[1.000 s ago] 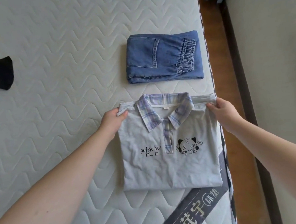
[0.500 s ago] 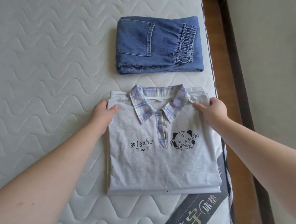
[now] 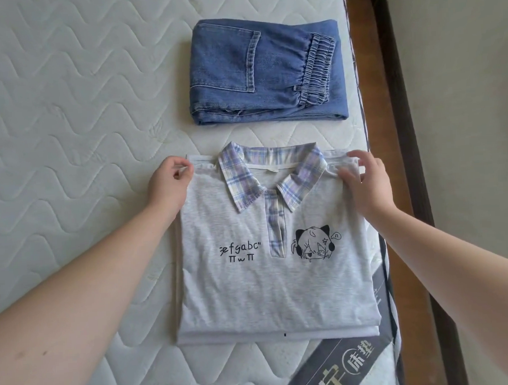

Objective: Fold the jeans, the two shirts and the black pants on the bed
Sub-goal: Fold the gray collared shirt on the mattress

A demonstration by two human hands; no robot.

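We have the light grey cotton polo shirt with a blue plaid collar lying folded into a rectangle near the right edge of the white quilted mattress, collar away from us. Our left hand pinches the far left shoulder corner between curled fingers. Our right hand sits at the far right corner with the fingers spread and loosening, the thumb resting on the cloth; it looks more like letting go than gripping.

The risk, as we judge it, is the edge: the shirt's right side reaches the mattress border, so a careless tug or push to the right could slide a layer over the side and undo the fold. Lifting one corner alone could also drag the layers underneath out of line.

The folded blue denim jeans lie just beyond the collar, apart from the shirt.

Compared with half a second ago, the shirt has stayed in place, while our right fingers have opened from a pinch and our left hand has moved up to the very corner.
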